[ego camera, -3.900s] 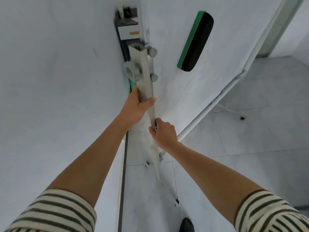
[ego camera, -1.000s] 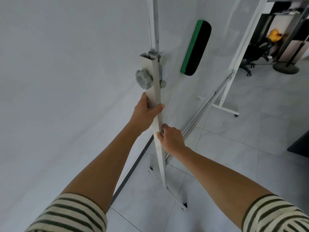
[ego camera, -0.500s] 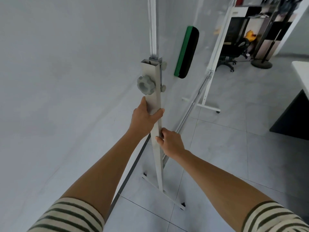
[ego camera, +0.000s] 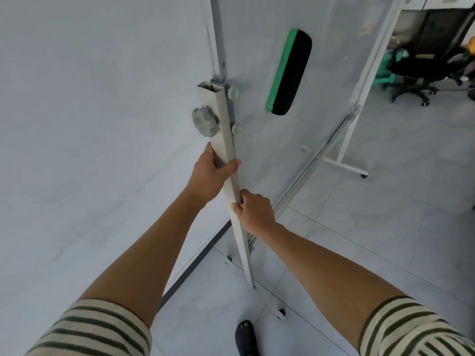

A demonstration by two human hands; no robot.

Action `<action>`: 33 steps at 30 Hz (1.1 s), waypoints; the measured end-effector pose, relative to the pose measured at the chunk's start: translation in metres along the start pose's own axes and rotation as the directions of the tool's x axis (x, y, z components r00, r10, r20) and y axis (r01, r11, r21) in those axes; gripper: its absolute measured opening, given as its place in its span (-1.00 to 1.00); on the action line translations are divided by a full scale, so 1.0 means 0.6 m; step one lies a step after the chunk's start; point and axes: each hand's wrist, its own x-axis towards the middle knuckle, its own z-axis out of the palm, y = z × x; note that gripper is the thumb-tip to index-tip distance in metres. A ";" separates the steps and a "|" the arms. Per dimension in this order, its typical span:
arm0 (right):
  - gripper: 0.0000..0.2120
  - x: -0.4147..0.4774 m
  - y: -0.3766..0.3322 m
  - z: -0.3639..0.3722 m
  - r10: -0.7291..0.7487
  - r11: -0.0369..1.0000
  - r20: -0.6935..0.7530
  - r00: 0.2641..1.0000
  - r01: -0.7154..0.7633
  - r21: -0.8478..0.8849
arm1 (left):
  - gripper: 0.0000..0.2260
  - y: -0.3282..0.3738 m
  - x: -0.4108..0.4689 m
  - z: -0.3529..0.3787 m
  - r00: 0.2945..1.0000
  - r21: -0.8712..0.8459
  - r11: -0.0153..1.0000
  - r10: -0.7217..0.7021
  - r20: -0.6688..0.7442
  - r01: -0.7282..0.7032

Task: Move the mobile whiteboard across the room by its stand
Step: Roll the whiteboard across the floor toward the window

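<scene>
The mobile whiteboard (ego camera: 259, 155) stands edge-on before me, its white face to the right. Its near stand post (ego camera: 223, 129) is a grey upright tube with a round knob (ego camera: 205, 121) on its left side. My left hand (ego camera: 209, 173) wraps the post just under the knob. My right hand (ego camera: 254, 210) grips the same post a little lower. The post runs down to a foot bar with a caster (ego camera: 281, 313) on the tiled floor. A green and black eraser (ego camera: 289, 73) clings to the board face. The far stand leg (ego camera: 345, 147) shows at the right.
A plain white wall (ego camera: 90, 137) runs close along the left, with a dark baseboard (ego camera: 195, 263). A black office chair (ego camera: 416, 70) sits at the back right among shelving. My dark shoe (ego camera: 245, 339) is near the stand's foot. Grey tiled floor (ego camera: 385, 240) spreads to the right.
The whiteboard has rolled along the wall with both hands holding the same grip on the post. The view has shifted, my shoe has come into view, and the office chair sits further right.
</scene>
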 end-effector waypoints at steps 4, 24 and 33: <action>-0.72 -0.079 -0.050 0.025 -0.054 0.999 0.037 0.998 0.054 -0.004 | -0.50 -0.018 -0.096 -0.039 0.999 -0.009 0.999 -0.031 -0.036 0.030; -0.72 -0.451 -0.284 0.116 -0.009 0.998 0.011 1.000 0.010 -0.068 | -0.59 -0.113 -0.491 -0.196 0.998 0.010 0.998 0.066 -0.008 -0.066; -0.73 -0.585 -0.367 0.146 -0.053 0.997 0.105 0.993 0.059 -0.053 | -0.56 -0.137 -0.666 -0.260 0.998 0.025 1.000 0.015 -0.057 -0.013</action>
